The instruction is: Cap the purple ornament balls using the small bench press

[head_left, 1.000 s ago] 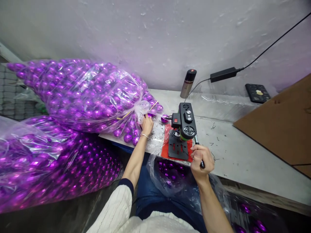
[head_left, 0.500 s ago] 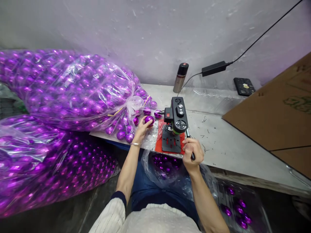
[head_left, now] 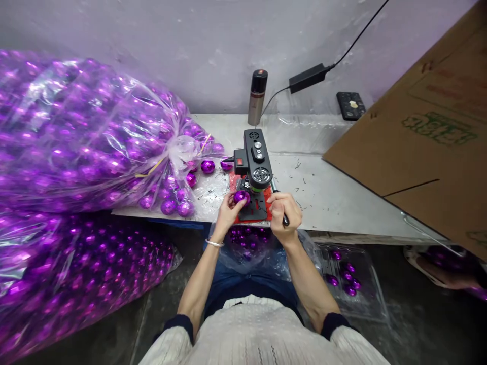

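Observation:
Between the fingers of my left hand is a shiny purple faceted ball, at the left front of a small black bench drill press. My right hand is closed round the black-gripped lever on the machine's right side. The machine's slotted black base stands on a red sheet. Several more purple balls lie loose to the left, one of them a single ball behind my left hand. Below the table edge, an open plastic bag in my lap holds purple balls.
Large clear bags full of purple balls crowd the left side. A spray can, a power adapter and a phone are at the back. On the right leans a cardboard box; a clear tray with balls lies below.
My left hand has brought the purple ball rightward from beside the loose balls to the machine's base. My right hand stays on the lever. The camera view has shifted.

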